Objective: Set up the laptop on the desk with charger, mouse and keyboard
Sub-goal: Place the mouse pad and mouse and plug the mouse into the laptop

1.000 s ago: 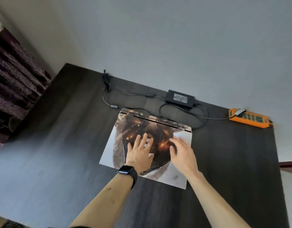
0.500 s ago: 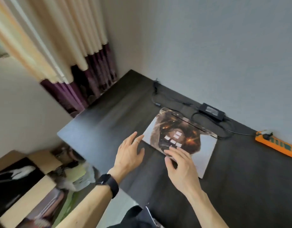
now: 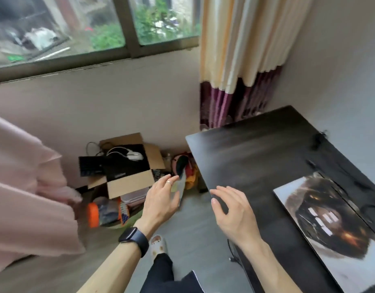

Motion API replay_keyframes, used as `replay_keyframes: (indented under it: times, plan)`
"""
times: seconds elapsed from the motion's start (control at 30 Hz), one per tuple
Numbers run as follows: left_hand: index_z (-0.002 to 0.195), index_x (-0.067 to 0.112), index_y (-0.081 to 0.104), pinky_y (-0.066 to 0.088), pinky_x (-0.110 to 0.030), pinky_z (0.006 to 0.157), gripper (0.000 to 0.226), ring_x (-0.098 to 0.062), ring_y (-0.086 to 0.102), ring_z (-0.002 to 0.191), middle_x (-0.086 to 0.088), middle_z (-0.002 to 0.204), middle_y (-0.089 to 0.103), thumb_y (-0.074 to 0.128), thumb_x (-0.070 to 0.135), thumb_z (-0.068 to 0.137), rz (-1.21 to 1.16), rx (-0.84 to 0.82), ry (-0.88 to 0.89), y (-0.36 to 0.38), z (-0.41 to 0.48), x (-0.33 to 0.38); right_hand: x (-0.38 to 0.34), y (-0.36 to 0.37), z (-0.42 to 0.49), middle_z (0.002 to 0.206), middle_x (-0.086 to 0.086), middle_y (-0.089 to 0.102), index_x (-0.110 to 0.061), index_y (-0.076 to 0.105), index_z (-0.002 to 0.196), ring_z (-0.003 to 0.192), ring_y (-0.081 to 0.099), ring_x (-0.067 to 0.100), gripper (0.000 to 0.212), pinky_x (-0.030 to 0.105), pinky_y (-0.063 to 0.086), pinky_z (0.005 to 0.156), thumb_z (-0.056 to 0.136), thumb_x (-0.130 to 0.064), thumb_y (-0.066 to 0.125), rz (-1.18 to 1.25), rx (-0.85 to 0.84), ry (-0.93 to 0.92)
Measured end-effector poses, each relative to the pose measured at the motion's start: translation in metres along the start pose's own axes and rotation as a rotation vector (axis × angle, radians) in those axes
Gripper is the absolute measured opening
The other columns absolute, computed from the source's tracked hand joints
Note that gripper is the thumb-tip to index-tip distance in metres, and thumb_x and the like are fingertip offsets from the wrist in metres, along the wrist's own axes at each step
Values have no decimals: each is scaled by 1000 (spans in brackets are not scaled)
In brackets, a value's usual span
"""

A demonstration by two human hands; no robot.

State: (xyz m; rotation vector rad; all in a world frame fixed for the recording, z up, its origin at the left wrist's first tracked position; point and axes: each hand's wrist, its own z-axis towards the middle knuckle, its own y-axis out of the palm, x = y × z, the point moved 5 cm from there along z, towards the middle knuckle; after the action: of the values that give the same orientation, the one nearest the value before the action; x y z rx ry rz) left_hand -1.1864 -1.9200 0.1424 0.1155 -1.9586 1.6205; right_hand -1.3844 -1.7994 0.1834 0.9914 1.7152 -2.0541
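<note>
1. Two hands hang in the air and hold nothing. The left hand (image 3: 161, 200) reaches out over the floor with its fingers spread and relaxed. The right hand (image 3: 235, 214) hovers over the left edge of the desk (image 3: 256, 149), fingers loosely bent and apart.
2. The laptop (image 3: 330, 225) lies flat on the right part of the desk, shut, with its printed lid up. Placing it looks done; opening it is not yet done.
3. A dark, blurred cable (image 3: 317, 140) sits by the desk's far edge. I cannot tell whether it belongs to the charger or reaches the laptop.
4. Fetching the keyboard and mouse seems still to do. A dark keyboard (image 3: 90, 166) pokes out of an open cardboard box (image 3: 129, 185) on the floor, and a white corded item (image 3: 133, 155), possibly the mouse, lies on top.
</note>
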Motion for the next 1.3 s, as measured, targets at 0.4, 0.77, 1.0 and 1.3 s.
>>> replay_keyframes:
  times: [0.4, 0.77, 1.0, 1.3]
  plan:
    - [143, 27, 47, 43, -36, 105, 52, -21, 48, 128, 2, 144, 50, 53, 36, 91, -104, -13, -418, -85, 29, -291, -140, 217, 116, 132, -20, 58, -36, 60, 130, 128, 46, 2, 34, 23, 37, 110, 97, -41, 57, -29, -395, -75]
    - [145, 28, 43, 41, -33, 106, 50, -17, 44, 133, 5, 148, 44, 51, 34, 95, -234, -84, -543, -93, 106, -414, -173, 341, 199, 134, -27, 46, -38, 39, 146, 130, 40, 0, 50, 20, 32, 101, 98, -48, 51, -91, -614, 122]
    - [148, 27, 37, 43, -32, 104, 55, -15, 40, 137, 7, 150, 39, 52, 35, 96, -250, -117, -583, -41, 170, -484, -119, 481, 294, 150, -1, 47, -21, 30, 153, 138, 44, 16, 69, 34, 40, 109, 95, -48, 57, -174, -700, 172]
    - [154, 24, 18, 48, -44, 91, 69, -32, 45, 127, -6, 151, 35, 51, 39, 96, 7, -146, -631, 35, 260, -567, -69, 667, 432, 156, 19, 29, -15, 8, 159, 139, 35, 43, 96, 48, 37, 111, 90, -44, 66, -573, -802, -97]
